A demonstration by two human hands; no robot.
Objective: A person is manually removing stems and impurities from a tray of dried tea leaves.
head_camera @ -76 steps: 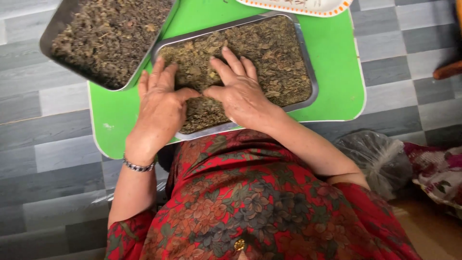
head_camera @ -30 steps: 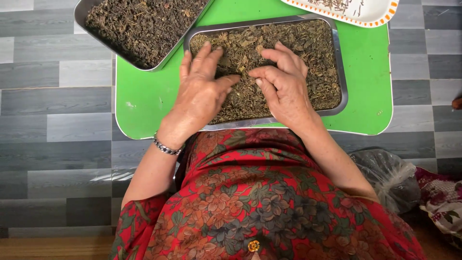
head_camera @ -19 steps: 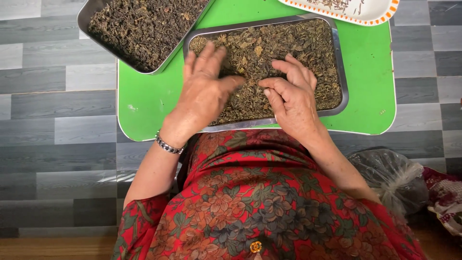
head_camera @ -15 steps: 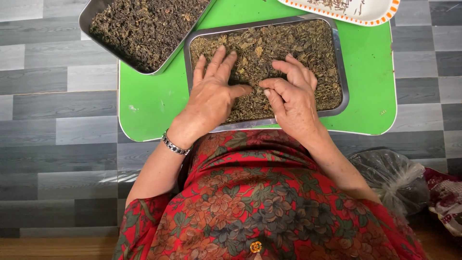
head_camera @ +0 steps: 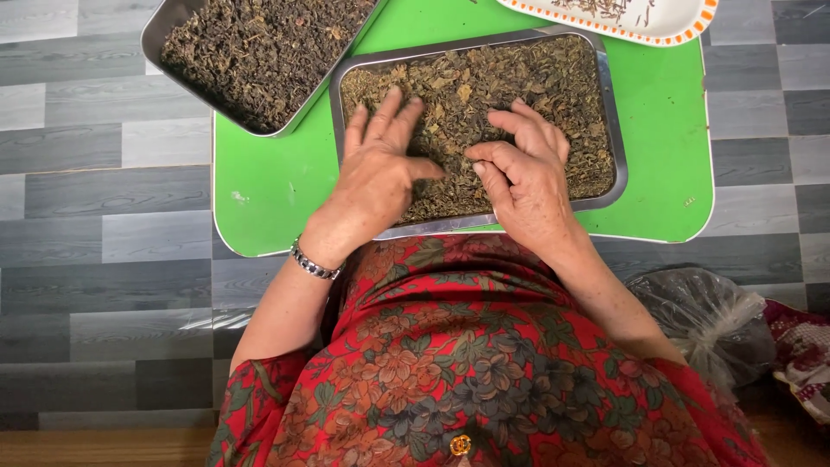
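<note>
Seen from above: two bare hands resting palm down in a rectangular metal tray [head_camera: 612,130] filled with dried brown-green leaves [head_camera: 510,86]. Tray set on a bright green low table [head_camera: 268,199], long axis running left to right, near rim just beyond a red floral lap.

Left hand [head_camera: 378,173] flat on the near-left part of the leaves, fingers spread and pointing far, thumb stretched right. Right hand [head_camera: 523,177] just beside it, fingers loosely together and curled left, thumb and forefinger tips close over the leaves; impossible to tell whether anything is pinched. Both hands equally near the leaf bed, thumbs almost touching, untouched leaves lying far and right of them.

Counted: two metal trays of leaves, the second tray [head_camera: 160,39] darker, angled at far left; one white dish with orange rim [head_camera: 666,26] at far right; one clear plastic bag [head_camera: 705,316] on the grey floor, near right; one metal bracelet [head_camera: 313,264] on the left wrist.
</note>
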